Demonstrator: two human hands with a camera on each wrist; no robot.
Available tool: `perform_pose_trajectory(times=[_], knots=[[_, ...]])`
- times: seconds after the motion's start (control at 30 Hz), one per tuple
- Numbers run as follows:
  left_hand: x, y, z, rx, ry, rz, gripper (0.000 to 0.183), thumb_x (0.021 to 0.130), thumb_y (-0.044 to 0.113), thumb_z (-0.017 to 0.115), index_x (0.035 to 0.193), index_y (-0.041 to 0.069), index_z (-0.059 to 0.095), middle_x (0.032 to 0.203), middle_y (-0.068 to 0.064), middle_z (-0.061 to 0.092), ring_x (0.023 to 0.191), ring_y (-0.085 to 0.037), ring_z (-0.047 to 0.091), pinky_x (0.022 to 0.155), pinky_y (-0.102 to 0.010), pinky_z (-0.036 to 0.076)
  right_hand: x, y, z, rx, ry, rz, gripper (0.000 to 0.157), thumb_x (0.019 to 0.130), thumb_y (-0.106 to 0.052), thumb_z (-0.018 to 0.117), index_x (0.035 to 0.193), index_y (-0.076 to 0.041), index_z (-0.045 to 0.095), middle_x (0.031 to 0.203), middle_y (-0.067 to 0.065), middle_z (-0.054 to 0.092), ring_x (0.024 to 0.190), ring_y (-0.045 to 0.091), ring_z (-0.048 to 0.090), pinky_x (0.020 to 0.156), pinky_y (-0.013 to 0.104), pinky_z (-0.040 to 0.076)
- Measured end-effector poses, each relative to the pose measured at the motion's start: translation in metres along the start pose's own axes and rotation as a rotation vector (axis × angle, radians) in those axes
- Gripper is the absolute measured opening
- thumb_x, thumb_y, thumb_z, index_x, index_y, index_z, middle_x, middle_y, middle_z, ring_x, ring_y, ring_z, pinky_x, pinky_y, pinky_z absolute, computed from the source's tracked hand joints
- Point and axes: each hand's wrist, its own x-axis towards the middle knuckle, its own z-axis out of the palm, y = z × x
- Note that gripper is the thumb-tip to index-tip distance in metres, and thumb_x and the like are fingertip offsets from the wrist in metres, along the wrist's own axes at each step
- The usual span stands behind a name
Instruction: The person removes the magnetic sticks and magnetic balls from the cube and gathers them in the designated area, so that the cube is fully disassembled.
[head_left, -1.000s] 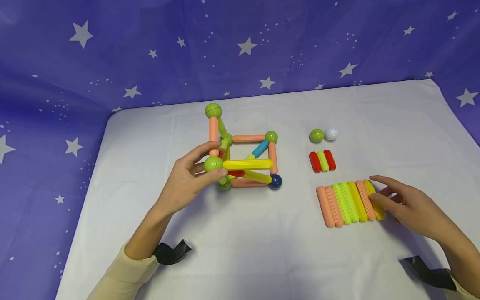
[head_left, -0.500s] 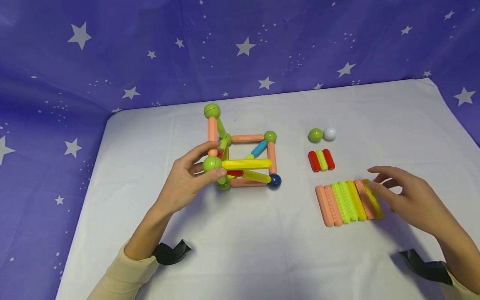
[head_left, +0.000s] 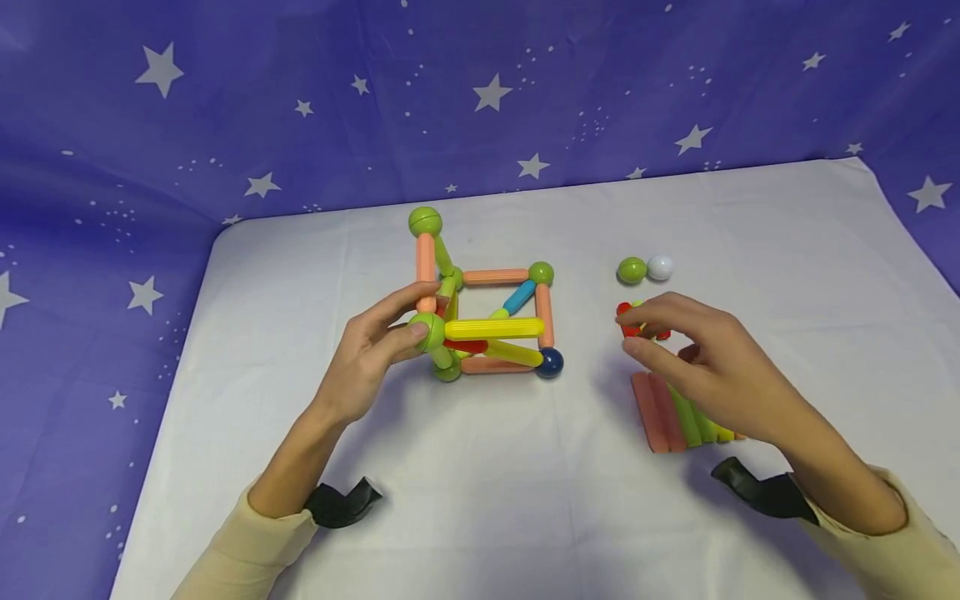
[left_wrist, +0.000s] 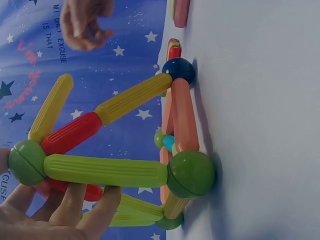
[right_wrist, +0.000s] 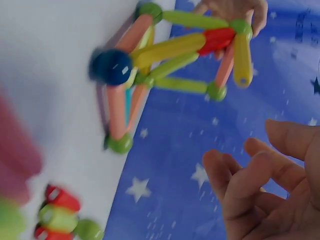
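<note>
My left hand (head_left: pixel 363 358) pinches a green ball (head_left: pixel 427 332) at the upper near corner of a frame of magnetic sticks and balls, with fingers behind it. From that ball a yellow stick (head_left: pixel 495 329) juts to the right with its far end unattached. A dark blue ball (head_left: pixel 550 362) marks the near right base corner. My right hand (head_left: pixel 708 358), fingers loosely bent, hovers above the short red and green sticks (head_left: pixel 628 321) and partly hides them. No stick shows between its fingers in the right wrist view.
A row of longer sticks (head_left: pixel 660 412) lies at the right, partly covered by my right hand and forearm. A green ball (head_left: pixel 632 270) and a white ball (head_left: pixel 660 267) sit behind the short sticks. A starry blue cloth (head_left: pixel 375 100) rises behind the white table (head_left: pixel 480 500).
My right hand has lifted off the row of longer sticks and moved left, over the short sticks. My left thumb has shifted slightly on the green ball, while the frame stays in place.
</note>
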Motion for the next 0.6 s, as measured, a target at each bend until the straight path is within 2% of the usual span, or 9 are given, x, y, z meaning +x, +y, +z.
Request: perform_pose_trajectory(times=[0.13,0.3,0.4,0.6], knots=[[0.000,0.000,-0.002,-0.005,-0.013,-0.005,0.047,0.099,0.008,0.051,0.144,-0.001,0.046,0.147,-0.020,0.042,0.119,-0.032,0.056,0.086,-0.035,0.055,0.022,-0.016,0.010,0.020,-0.034,-0.080,0.026,0.092,-0.007,0.070,0.115,-0.019,0.070,0.106,-0.014,0.064,0.093,0.005,0.059,0.059,0.025,0.048],[0.001,-0.002,-0.005,-0.009,-0.023,-0.002,0.046,0.099,0.006,0.051,0.144,-0.002,0.046,0.145,-0.023,0.043,0.113,-0.027,0.062,0.085,-0.035,0.055,0.048,-0.030,0.023,0.114,-0.098,-0.154,0.024,0.093,-0.009,0.069,0.116,-0.017,0.070,0.107,-0.012,0.066,0.094,0.006,0.061,0.054,0.025,0.046],[0.002,-0.003,-0.006,-0.015,-0.025,-0.001,0.046,0.099,0.005,0.052,0.143,-0.003,0.047,0.144,-0.024,0.044,0.112,-0.025,0.063,0.085,-0.035,0.055,0.059,-0.035,0.031,0.147,-0.149,-0.171,0.021,0.093,-0.012,0.070,0.114,-0.017,0.071,0.103,-0.012,0.066,0.092,0.006,0.061,0.052,0.026,0.046],[0.002,-0.004,-0.007,-0.008,-0.031,-0.005,0.045,0.098,0.006,0.053,0.142,-0.002,0.048,0.142,-0.020,0.047,0.109,-0.026,0.064,0.087,-0.035,0.054,0.071,-0.041,0.042,0.125,-0.230,-0.193,0.020,0.092,-0.014,0.072,0.112,-0.017,0.073,0.100,-0.013,0.067,0.084,0.006,0.058,0.058,0.028,0.046]])
